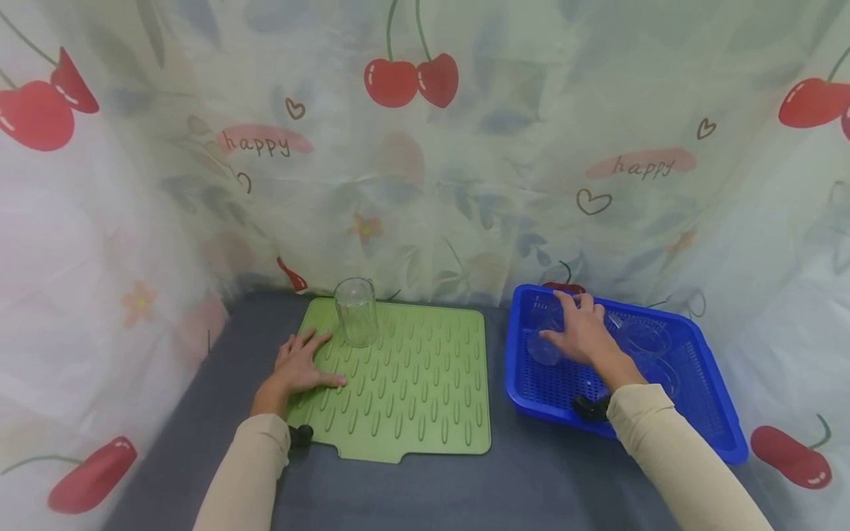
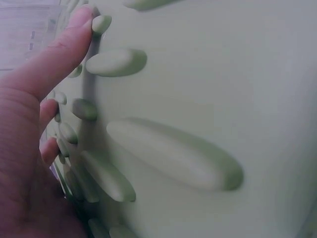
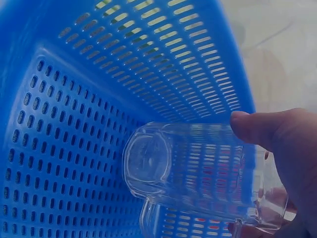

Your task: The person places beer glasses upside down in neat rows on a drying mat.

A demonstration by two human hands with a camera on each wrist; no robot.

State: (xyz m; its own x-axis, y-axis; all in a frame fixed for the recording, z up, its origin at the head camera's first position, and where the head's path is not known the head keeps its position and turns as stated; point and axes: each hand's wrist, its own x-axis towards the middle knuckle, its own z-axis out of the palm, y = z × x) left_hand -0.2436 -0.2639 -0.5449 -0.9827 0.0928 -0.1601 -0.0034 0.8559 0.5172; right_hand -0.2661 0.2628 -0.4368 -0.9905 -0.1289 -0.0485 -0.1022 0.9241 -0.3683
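Observation:
My right hand (image 1: 583, 330) reaches into the blue basket (image 1: 713, 383) and grips a clear glass mug (image 3: 198, 171) near one end, thumb on one side and fingers on the other. The mug's handle shows at the lower edge of the right wrist view. My left hand (image 1: 300, 366), fingers spread, rests on the left part of a green ridged mat (image 1: 425, 413). In the left wrist view its thumb (image 2: 59, 54) lies along the mat's ridges. Just beyond that hand, another clear glass (image 1: 357, 313) stands on the mat.
More clear glassware (image 1: 644, 338) lies in the basket, right of my right hand and partly hidden by the arm. Both mat and basket sit on a dark grey tabletop (image 1: 398, 494). A cherry-printed curtain (image 1: 465, 184) closes off the back and sides.

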